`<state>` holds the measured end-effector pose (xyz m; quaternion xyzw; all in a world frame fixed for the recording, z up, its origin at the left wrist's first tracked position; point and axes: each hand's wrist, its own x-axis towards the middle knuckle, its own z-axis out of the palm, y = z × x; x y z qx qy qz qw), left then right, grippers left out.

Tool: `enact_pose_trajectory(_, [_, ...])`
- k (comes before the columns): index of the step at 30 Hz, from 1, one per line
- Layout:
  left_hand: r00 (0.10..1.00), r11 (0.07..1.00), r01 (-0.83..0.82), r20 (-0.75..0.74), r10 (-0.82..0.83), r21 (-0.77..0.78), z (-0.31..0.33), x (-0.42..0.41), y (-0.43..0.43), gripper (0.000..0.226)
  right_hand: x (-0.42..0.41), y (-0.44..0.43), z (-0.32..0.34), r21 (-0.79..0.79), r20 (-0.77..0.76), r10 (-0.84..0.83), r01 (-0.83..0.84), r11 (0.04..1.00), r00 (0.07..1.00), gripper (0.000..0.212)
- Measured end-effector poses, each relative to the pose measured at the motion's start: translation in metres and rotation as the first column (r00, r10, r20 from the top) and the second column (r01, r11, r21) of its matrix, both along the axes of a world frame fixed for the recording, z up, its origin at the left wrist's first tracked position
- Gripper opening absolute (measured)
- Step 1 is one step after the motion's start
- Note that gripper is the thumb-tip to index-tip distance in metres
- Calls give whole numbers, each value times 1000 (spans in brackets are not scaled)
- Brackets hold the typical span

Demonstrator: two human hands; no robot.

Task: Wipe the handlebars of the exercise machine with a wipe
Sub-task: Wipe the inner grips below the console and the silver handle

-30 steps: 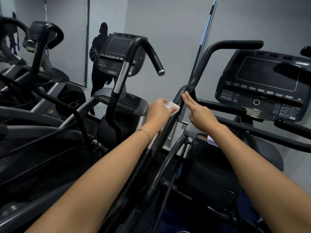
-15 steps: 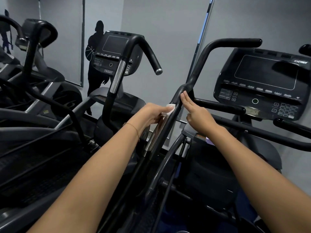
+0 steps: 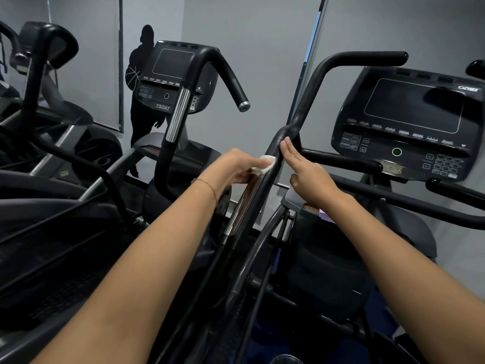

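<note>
While the left hand (image 3: 236, 166) pinches the wipe (image 3: 266, 163) against the handlebar (image 3: 265, 179), right fingers (image 3: 288, 151) flat and empty opposite, the curved bar above looks unwiped.

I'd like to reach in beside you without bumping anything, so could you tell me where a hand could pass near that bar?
The open gap lies above the left hand, between the neighbouring machine's handle end and the handlebar. It's crowded at the bar itself, where the wipe and right hand flank it.
</note>
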<state>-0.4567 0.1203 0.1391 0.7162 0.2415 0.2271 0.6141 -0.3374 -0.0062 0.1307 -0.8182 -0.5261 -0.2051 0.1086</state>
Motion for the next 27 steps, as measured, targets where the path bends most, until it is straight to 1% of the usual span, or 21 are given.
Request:
enact_pose_trajectory(3, [997,998,44,-61,-42,35,-10,-12,4,34,0,0,0,3,-3,1,-1,1000,1000,83])
enact_pose_trajectory(6, [991,992,93,-105,-83,90,-43,-34,5,36,0,1,-2,7,-2,1,-1,1000,1000,84])
enact_pose_trajectory(10, [983,989,130,-136,-120,64,-82,-66,1,31,-4,1,-2,-3,17,-9,9,1000,1000,83])
enact_pose_trajectory(12, [991,991,80,-115,-67,111,-86,-69,-5,35,-5,0,-2,-5,29,-18,18,1000,999,81])
enact_pose_trajectory(14, [997,974,-26,-59,40,224,-77,-61,-14,32,-5,0,-1,0,38,-22,22,1000,999,81])
enact_pose_trajectory(15, [996,953,-77,-22,87,292,-68,-55,-21,30,-5,1,-1,2,45,-21,21,1000,999,80])
enact_pose_trajectory(17, [983,894,-178,41,177,411,-47,-37,-32,38,-4,1,-1,1,63,-17,17,1000,998,81])
enact_pose_trajectory(18, [971,858,-233,63,230,458,-37,-26,-36,38,-4,1,0,-1,72,-15,15,1000,997,81])
enact_pose_trajectory(20, [947,806,-310,85,310,505,-20,-9,-44,28,-3,1,1,-2,82,-15,15,1000,996,81])
enact_pose_trajectory(23, [921,759,-364,89,378,540,-13,4,-56,14,-4,0,2,-5,82,-21,21,1000,996,80])
enact_pose_trajectory(27, [911,715,-351,42,411,605,-36,-9,-60,8,-5,2,1,-10,71,-32,33,999,997,80])
